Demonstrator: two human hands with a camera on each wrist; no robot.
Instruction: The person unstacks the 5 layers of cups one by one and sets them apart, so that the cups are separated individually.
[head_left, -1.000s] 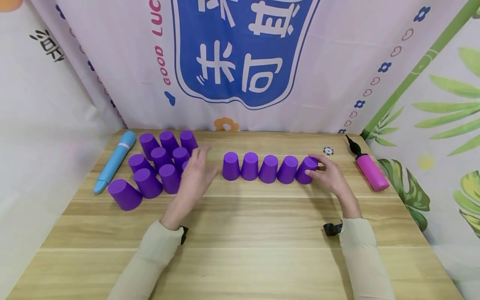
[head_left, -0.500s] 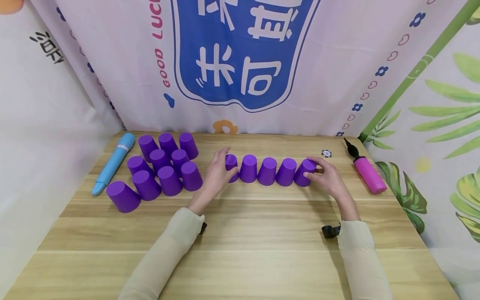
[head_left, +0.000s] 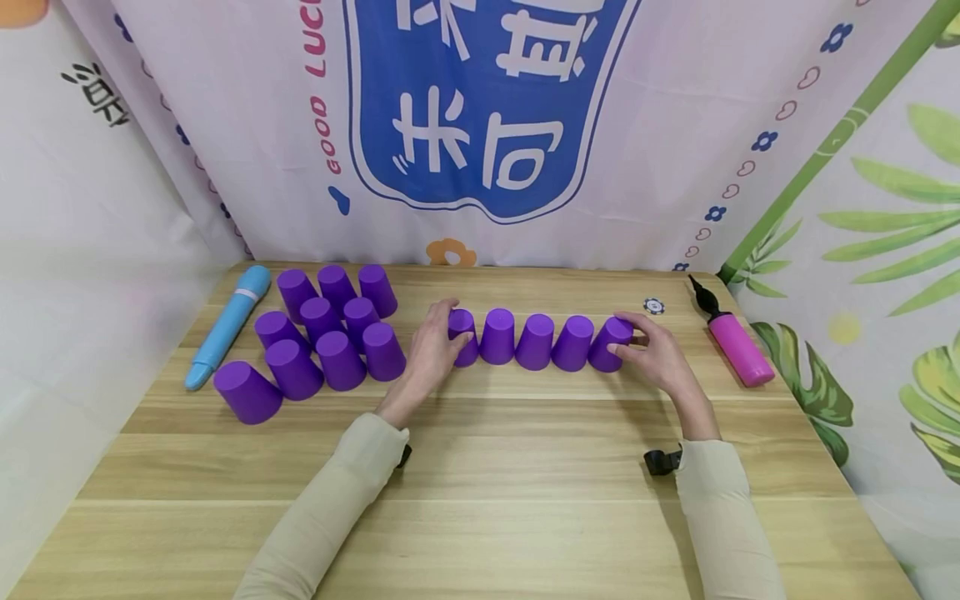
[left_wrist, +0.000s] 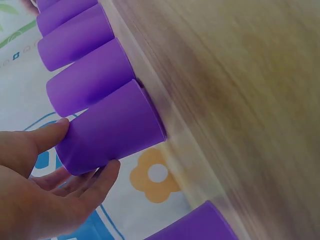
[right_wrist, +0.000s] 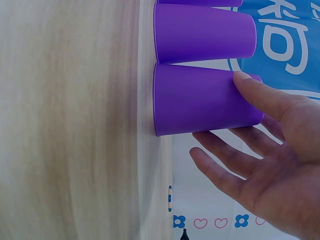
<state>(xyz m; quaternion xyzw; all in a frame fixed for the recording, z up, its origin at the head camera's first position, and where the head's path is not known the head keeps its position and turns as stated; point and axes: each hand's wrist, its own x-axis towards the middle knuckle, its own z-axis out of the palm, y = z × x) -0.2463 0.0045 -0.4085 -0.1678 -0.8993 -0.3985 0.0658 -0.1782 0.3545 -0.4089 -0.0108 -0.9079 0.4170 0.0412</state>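
Observation:
Several purple plastic cups stand upside down in a side-by-side row on the wooden table. At the row's left end, my left hand [head_left: 429, 352] grips the last cup [head_left: 467, 354], thumb and fingers on either side near its closed base. The left wrist view shows that cup [left_wrist: 112, 127] with its rim down on the tabletop. My right hand [head_left: 660, 354] holds the cup at the right end [head_left: 604, 355]. In the right wrist view, the thumb lies on the near side of this cup [right_wrist: 200, 100] and the fingers reach behind it. The middle cup [head_left: 536, 343] is untouched.
Left of the row stands a group of several more upside-down purple cups [head_left: 339, 360]. A blue tube-shaped pump [head_left: 228, 327] lies at the far left. Toward the right are a poker chip [head_left: 654, 306] and a pink hand pump [head_left: 739, 348]. A printed cloth [head_left: 285, 208] hangs behind the table.
My left hand has moved right, from beside the cup group to the row's left-end cup, and now grips it. The right hand stays at the right-end cup.

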